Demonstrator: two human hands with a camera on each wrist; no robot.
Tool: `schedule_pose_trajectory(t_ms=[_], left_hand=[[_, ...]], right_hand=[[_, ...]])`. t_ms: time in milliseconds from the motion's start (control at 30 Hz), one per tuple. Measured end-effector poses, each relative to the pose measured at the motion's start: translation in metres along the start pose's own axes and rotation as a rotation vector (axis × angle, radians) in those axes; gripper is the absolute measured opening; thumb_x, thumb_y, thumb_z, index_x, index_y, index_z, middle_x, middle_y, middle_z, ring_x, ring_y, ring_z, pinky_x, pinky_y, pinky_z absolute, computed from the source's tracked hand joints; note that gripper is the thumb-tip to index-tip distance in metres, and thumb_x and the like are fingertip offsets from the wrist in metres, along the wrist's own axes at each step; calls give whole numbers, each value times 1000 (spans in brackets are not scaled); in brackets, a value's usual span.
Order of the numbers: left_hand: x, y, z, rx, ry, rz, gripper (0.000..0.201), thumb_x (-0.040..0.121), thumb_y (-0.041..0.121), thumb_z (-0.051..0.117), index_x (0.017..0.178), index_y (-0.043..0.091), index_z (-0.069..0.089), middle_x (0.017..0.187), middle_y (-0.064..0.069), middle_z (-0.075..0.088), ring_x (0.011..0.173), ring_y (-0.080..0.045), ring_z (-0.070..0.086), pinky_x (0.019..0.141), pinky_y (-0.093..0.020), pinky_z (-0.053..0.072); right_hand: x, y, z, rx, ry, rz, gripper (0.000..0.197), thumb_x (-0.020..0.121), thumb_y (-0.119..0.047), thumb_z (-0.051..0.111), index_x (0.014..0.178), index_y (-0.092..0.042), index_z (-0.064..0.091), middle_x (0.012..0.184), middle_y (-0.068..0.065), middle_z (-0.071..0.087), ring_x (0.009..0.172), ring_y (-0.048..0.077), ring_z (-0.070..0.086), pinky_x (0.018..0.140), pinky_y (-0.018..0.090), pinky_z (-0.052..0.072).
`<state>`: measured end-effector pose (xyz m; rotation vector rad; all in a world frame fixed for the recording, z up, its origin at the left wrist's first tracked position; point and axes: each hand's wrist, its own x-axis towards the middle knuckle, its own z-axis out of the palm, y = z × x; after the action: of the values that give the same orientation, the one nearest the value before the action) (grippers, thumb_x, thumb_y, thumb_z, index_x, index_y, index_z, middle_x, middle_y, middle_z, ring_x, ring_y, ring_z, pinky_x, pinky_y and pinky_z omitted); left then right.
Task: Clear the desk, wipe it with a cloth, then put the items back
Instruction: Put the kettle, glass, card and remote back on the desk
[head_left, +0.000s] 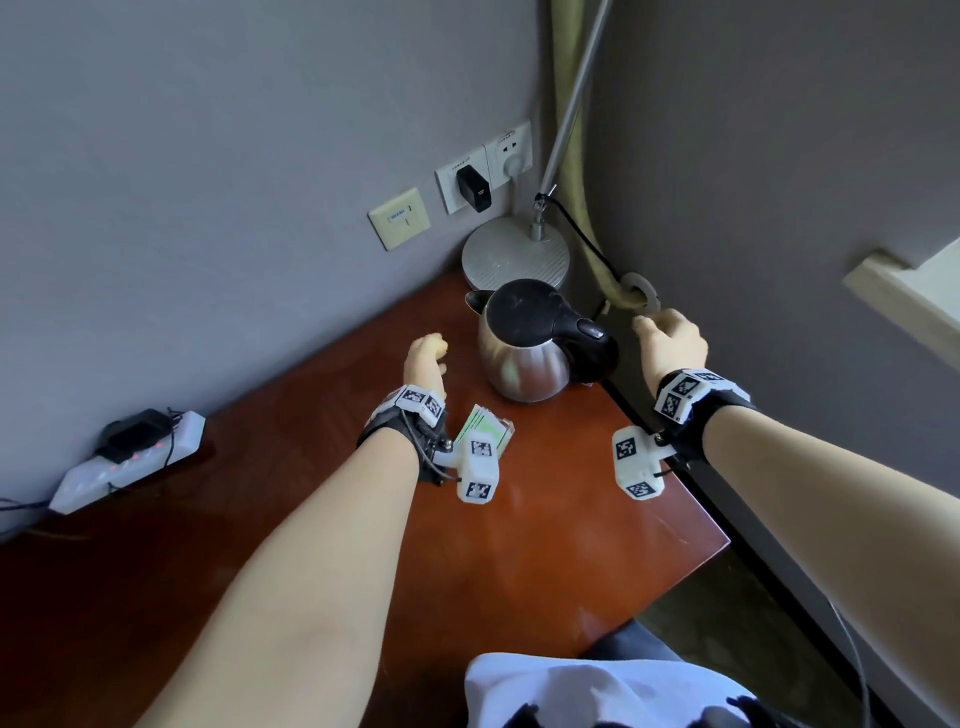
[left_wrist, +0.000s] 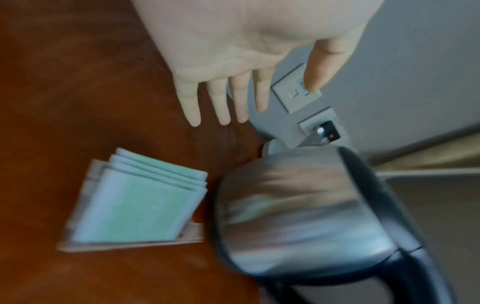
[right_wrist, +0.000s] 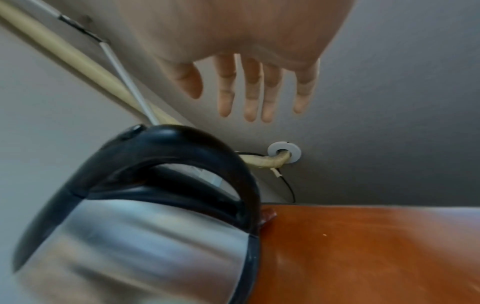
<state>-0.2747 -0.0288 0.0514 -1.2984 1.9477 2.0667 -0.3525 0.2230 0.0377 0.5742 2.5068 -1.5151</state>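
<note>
A steel kettle (head_left: 524, 353) with a black lid and handle (right_wrist: 182, 164) stands near the desk's back right corner. My left hand (head_left: 426, 358) hovers just left of it with straight fingers (left_wrist: 221, 98), holding nothing. My right hand (head_left: 670, 338) hangs right of the handle, past the desk's edge, fingers (right_wrist: 252, 90) straight and empty. A small clear holder with green and white packets (left_wrist: 137, 203) stands on the reddish wooden desk (head_left: 545, 519), in front of the kettle, partly hidden in the head view by my left wrist camera.
A lamp's round grey base (head_left: 514, 254) sits in the corner behind the kettle, its pole leaning up the wall. Wall sockets (head_left: 483, 171) hold a black charger. A white power strip (head_left: 130, 462) lies at the desk's left. A white cloth (head_left: 597, 691) is at the bottom.
</note>
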Motion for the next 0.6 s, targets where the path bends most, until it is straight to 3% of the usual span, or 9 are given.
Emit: schedule_pose_trajectory(t_ms=[67,133,233,300,367,467,533,600], left_hand=[[-1,-21,-16,149,-14,13,34,74,36,56,106,26,62,119,1,61,109,-20,55,94,-42,41],[-7,-45,-27,283,-42,-5,53,63,34,62,115,24,64,122,-2,64,110,-20,58,97,-39,45],[-18,-71,-33,400,-101,-40,60,72,21,70,131,19,58,131,-4,59,118,-21,56,97,-29,40],[-21,-85,-33,532,-126,-39,68,74,18,73,138,21,50,137,-2,55,123,-20,52,100,-30,40],[-24,-96,-31,717,-117,2,80,70,23,79,142,23,43,136,-1,52,124,-21,51,101,-33,41],[-26,-106,-28,872,-81,72,87,68,34,83,142,23,39,130,-3,50,119,-24,53,95,-34,44],[-25,-111,-24,918,-59,93,82,70,36,83,138,22,40,126,-4,51,116,-26,55,91,-35,46],[-23,-114,-19,963,-28,99,71,71,34,82,129,20,45,121,-6,53,113,-28,56,87,-37,48]], right_hand=[[-4,12,-4,-100,36,55,26,90,-28,53,107,-16,67,108,12,67,107,32,59,87,34,44],[-14,27,-4,-186,21,124,25,86,-25,53,102,-15,69,103,14,69,99,34,62,83,33,48],[-37,49,14,-297,-122,153,24,76,-25,53,88,-16,71,88,14,71,83,34,66,81,37,56],[-51,62,37,-349,-259,110,25,71,-25,50,82,-20,72,83,12,72,81,34,69,80,41,58],[-69,63,60,-408,-369,31,23,76,-20,51,83,-24,73,89,10,74,89,34,69,84,40,57],[-85,55,91,-495,-464,-107,32,83,-12,54,108,-23,71,110,7,71,105,30,64,91,33,51],[-88,52,110,-550,-528,-201,30,86,-15,53,111,-19,69,110,8,69,104,33,63,82,30,49],[-87,50,123,-578,-564,-271,21,89,-21,51,101,-16,67,103,9,69,98,35,64,72,29,43]])
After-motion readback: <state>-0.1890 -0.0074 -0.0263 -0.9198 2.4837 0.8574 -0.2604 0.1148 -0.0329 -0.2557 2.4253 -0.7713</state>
